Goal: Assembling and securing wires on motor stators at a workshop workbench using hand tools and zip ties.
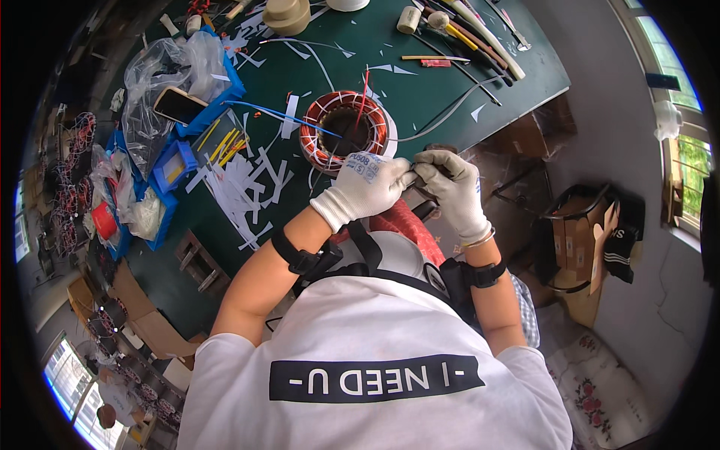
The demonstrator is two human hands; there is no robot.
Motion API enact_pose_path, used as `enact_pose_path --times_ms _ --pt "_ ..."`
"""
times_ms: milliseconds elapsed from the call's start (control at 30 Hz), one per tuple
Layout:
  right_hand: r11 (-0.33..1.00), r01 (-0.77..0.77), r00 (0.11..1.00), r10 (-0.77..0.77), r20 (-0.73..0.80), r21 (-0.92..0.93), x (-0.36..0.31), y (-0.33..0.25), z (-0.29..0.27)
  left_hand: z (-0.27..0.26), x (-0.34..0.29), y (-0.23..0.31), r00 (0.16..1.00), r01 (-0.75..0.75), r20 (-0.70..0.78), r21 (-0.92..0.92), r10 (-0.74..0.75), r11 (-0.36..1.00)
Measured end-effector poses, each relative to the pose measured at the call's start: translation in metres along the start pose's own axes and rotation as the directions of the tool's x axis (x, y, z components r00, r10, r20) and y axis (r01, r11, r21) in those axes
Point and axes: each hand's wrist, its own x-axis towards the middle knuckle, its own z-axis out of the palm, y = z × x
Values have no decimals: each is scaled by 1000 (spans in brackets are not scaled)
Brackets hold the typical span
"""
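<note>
Both my hands wear white gloves with grey fingertips and meet just past the near edge of the green table. My left hand (369, 186) has its fingers pinched together, and my right hand (454, 187) is closed close beside it. A small dark thing shows between the fingertips, too small to name. Right beyond my left hand sits a motor stator (308, 144), a ring of copper windings tied with white cord. A blue lead (271, 114) and a red lead (365, 90) stick out of it. Part of its near side is hidden behind my left glove.
White paper strips (236, 191) and yellow sleeves (229, 146) lie left of the stator. Blue bins (174, 163) hold plastic bags, with a phone (180, 106) on top. Mallets and rods (480, 41) lie at the far right. A cardboard box (579, 244) stands right of the table.
</note>
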Motion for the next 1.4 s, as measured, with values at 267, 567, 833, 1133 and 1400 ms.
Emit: enact_pose_path --times_ms 267,567,833,1133,1400 --pt "985 49 999 -46 23 -167 -7 -6 -6 -14 4 8 995 70 62 104 -77 992" --pt "898 205 967 -125 221 -390 4 -11 -19 -6 0 4 998 61 -17 -108 -64 992" --pt "995 -93 977 99 190 -43 11 0 -15 -6 2 7 989 88 -89 -285 -118 954" --pt "992 -1 973 29 230 -124 19 -5 -19 -5 3 8 976 170 -54 -408 -210 897" --pt "936 204 939 -105 326 -286 27 -16 -21 -4 6 6 959 248 43 -602 -279 759"
